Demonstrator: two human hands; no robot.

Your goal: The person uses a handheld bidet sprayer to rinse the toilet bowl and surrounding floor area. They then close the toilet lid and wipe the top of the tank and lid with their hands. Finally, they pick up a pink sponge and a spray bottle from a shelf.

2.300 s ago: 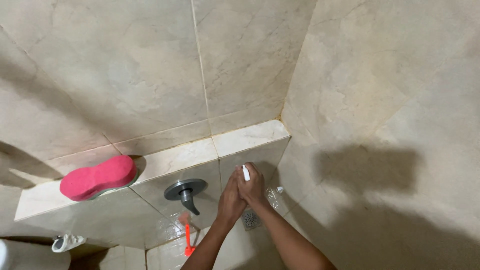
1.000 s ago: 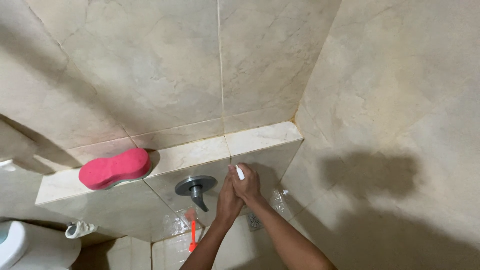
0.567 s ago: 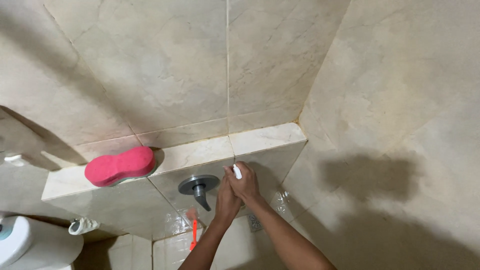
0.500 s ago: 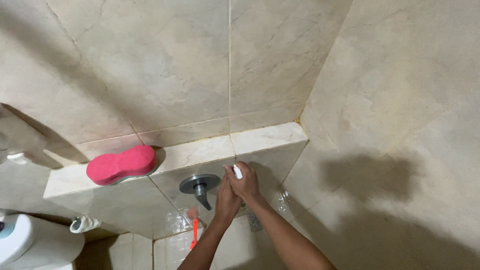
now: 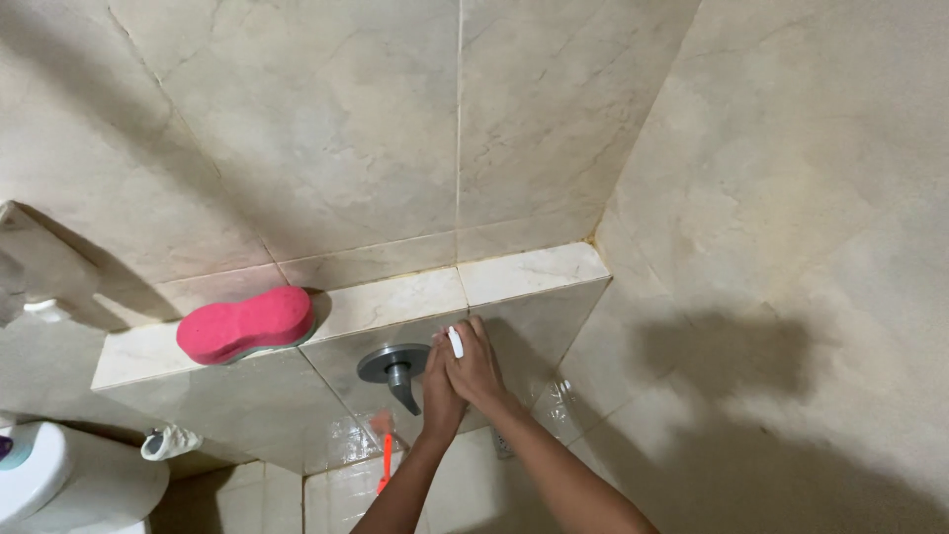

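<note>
**Both hands at work on the tiled ledge face, beside the shower valve**

A person presses both hands against the upright face of a cream marble-look ledge in a tiled shower corner. The right hand lies uppermost, its grip closed round a small white object whose tip stands up between the fingers just under the ledge's front edge; what the object is cannot be told at this size. The left hand sits just beside and partly under the right, touching it, fingers curled against the tile; whether it holds anything of its own cannot be told. Immediately left of the hands, a grey metal valve handle hangs on its round plate, pointing down and apart from the fingers.

As for progress, the tile below the valve and to the near right of the hands glistens wet, which suggests water or cleaner has reached that part of the wall. The ledge top and the large wall tiles above look dry and matt, so by appearance they remain untouched. A pink peanut-shaped sponge lies unused on the ledge's left end, well apart from the hands. An orange-handled tool hangs or leans low on the wall below the valve, also idle. At far left, a white toilet tank shows at the frame's edge.
</note>
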